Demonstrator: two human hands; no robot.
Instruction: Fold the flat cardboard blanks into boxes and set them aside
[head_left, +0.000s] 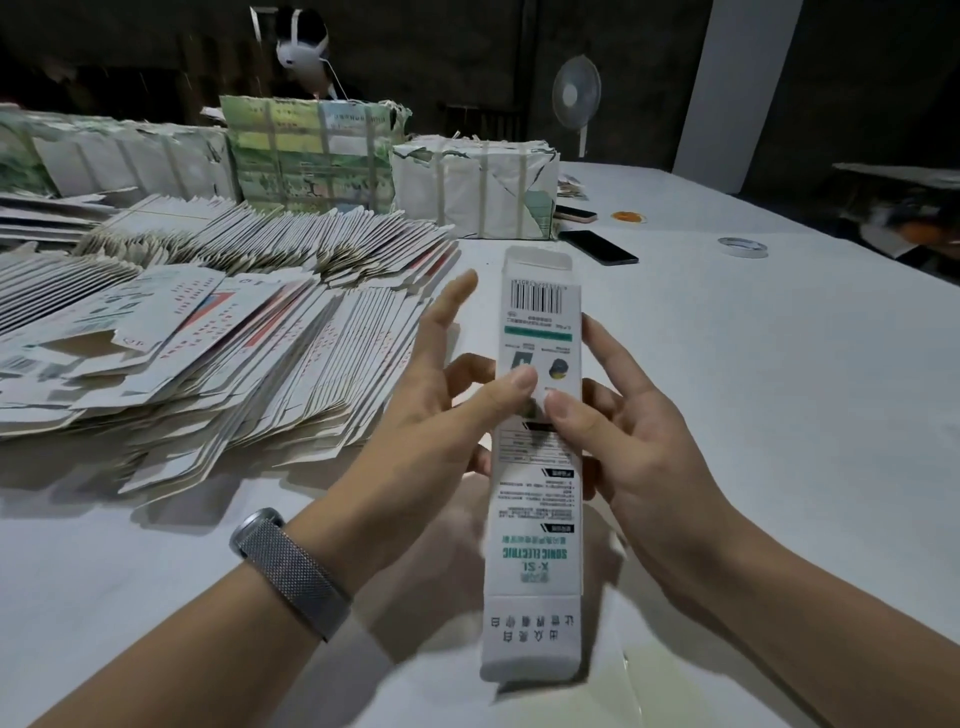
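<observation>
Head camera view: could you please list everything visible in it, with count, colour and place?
carton blank: one, white with green print, held over the table
flat blanks: large fanned pile, white, left
strapped bundles: three, white and green, back
phones: two, dark, behind the carton
tape roll: one, white, right
fan: one, white, background
table: one, white
watch band: one, silver mesh, left wrist
left hand: thumb on the carton
right hand: pinches the carton

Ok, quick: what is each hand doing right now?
Left hand: thumb on the box blank, holding it; index finger straight.
Right hand: fingers curled round the same blank, holding it.
</observation>
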